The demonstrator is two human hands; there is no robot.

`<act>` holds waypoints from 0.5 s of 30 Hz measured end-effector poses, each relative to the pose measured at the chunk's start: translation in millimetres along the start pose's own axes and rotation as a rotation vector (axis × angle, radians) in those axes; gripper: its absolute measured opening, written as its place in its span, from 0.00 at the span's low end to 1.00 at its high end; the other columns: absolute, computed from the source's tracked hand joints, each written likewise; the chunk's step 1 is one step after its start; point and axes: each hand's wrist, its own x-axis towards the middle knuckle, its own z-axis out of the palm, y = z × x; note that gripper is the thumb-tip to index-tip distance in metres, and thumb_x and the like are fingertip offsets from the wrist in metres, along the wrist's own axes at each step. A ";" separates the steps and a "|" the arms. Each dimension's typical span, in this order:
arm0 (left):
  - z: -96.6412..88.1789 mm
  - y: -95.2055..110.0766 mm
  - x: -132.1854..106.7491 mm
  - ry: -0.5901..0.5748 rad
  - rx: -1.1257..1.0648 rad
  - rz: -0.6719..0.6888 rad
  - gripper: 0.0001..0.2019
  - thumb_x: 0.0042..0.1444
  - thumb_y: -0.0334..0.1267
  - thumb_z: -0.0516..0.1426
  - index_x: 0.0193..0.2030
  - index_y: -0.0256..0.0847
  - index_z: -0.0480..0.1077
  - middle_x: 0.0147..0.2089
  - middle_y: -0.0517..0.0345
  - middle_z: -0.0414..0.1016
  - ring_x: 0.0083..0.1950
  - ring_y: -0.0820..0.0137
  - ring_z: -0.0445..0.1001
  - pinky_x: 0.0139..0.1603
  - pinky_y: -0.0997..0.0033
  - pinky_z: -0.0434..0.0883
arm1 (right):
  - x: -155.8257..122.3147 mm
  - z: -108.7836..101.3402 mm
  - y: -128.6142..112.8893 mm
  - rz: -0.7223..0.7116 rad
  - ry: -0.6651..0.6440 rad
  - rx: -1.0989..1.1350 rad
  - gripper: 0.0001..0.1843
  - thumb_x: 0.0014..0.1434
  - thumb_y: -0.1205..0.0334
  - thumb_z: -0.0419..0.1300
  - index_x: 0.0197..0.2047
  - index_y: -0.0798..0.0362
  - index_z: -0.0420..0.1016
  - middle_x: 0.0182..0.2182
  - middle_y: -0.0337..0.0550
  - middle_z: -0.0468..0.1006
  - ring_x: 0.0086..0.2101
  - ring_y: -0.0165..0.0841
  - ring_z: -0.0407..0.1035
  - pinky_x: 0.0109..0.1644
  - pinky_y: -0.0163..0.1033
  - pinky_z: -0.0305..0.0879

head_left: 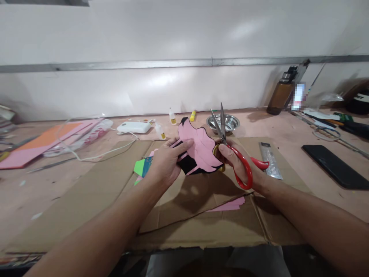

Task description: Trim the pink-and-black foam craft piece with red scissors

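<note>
Above the cardboard, my left hand (168, 161) pinches a pink and black paper cutout (198, 144) with wavy edges, thumb lying on its face. My right hand (238, 163) holds red-handled scissors (243, 173), their blades parted and pointing up and away from me. The fingers of that hand also reach the cutout's right edge, where a small yellowish piece shows; I cannot tell what it is. Green and blue paper pieces (141, 168) lie beside my left wrist. Under the cardboard's cut edge, pink paper scraps (230, 204) stick out.
Cardboard (86, 196) covers the table's front. Behind it stand small glue bottles (172, 116), a yellow glue stick (193, 115) and a metal bowl (235, 124). A metal ruler (270, 161) and a black phone (334, 165) lie right; a white power bank (134, 127) and coloured sheets (43, 144) left.
</note>
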 end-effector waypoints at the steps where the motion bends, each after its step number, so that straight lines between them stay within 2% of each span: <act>1: -1.0 -0.4 0.8 -0.006 -0.002 0.003 0.11 0.44 0.24 0.67 0.34 0.41 0.77 0.35 0.57 0.81 0.35 0.69 0.78 0.41 0.71 0.76 | -1.6 0.5 -0.4 0.018 -0.022 0.022 0.15 0.67 0.46 0.52 0.39 0.49 0.67 0.30 0.38 0.69 0.30 0.34 0.66 0.38 0.41 0.65; 4: -3.5 -1.4 2.8 -0.009 -0.009 0.012 0.12 0.43 0.25 0.68 0.34 0.40 0.77 0.35 0.57 0.80 0.35 0.69 0.78 0.41 0.71 0.76 | -4.8 2.7 -0.5 0.077 -0.031 0.102 0.17 0.66 0.43 0.52 0.39 0.49 0.66 0.29 0.36 0.66 0.23 0.31 0.63 0.28 0.39 0.62; 7: -4.0 -1.6 3.5 -0.005 -0.008 0.021 0.12 0.42 0.25 0.69 0.35 0.39 0.76 0.34 0.57 0.80 0.34 0.71 0.78 0.40 0.73 0.76 | -4.4 4.9 -2.0 0.105 -0.004 0.115 0.17 0.64 0.43 0.55 0.38 0.49 0.66 0.27 0.35 0.64 0.21 0.29 0.60 0.25 0.38 0.60; 9: -3.5 -2.2 3.1 0.002 -0.007 0.021 0.12 0.42 0.25 0.69 0.35 0.39 0.76 0.34 0.57 0.80 0.34 0.71 0.78 0.40 0.72 0.76 | -2.7 5.4 -4.4 0.080 0.017 0.074 0.16 0.64 0.45 0.56 0.38 0.49 0.67 0.27 0.36 0.67 0.24 0.31 0.64 0.29 0.39 0.64; 11: -2.9 -3.9 2.1 0.001 0.000 0.023 0.13 0.42 0.25 0.69 0.35 0.38 0.76 0.35 0.56 0.81 0.35 0.70 0.79 0.41 0.71 0.77 | -0.4 5.1 -7.0 0.002 0.039 0.041 0.14 0.63 0.48 0.58 0.42 0.49 0.69 0.33 0.40 0.72 0.35 0.36 0.69 0.42 0.41 0.68; 13: -2.7 -6.8 0.7 -0.005 0.019 0.025 0.14 0.42 0.26 0.69 0.38 0.38 0.76 0.38 0.54 0.82 0.37 0.68 0.80 0.45 0.68 0.77 | 1.6 4.5 -8.6 -0.059 0.065 0.028 0.15 0.61 0.51 0.61 0.48 0.50 0.69 0.42 0.44 0.74 0.45 0.39 0.68 0.54 0.44 0.64; 15: -3.1 -10.3 -0.5 -0.017 0.048 0.018 0.17 0.43 0.27 0.70 0.41 0.37 0.76 0.42 0.51 0.82 0.40 0.67 0.80 0.47 0.66 0.77 | 3.2 4.1 -9.1 -0.066 0.079 0.014 0.16 0.59 0.56 0.62 0.48 0.50 0.68 0.43 0.45 0.73 0.46 0.40 0.67 0.55 0.46 0.62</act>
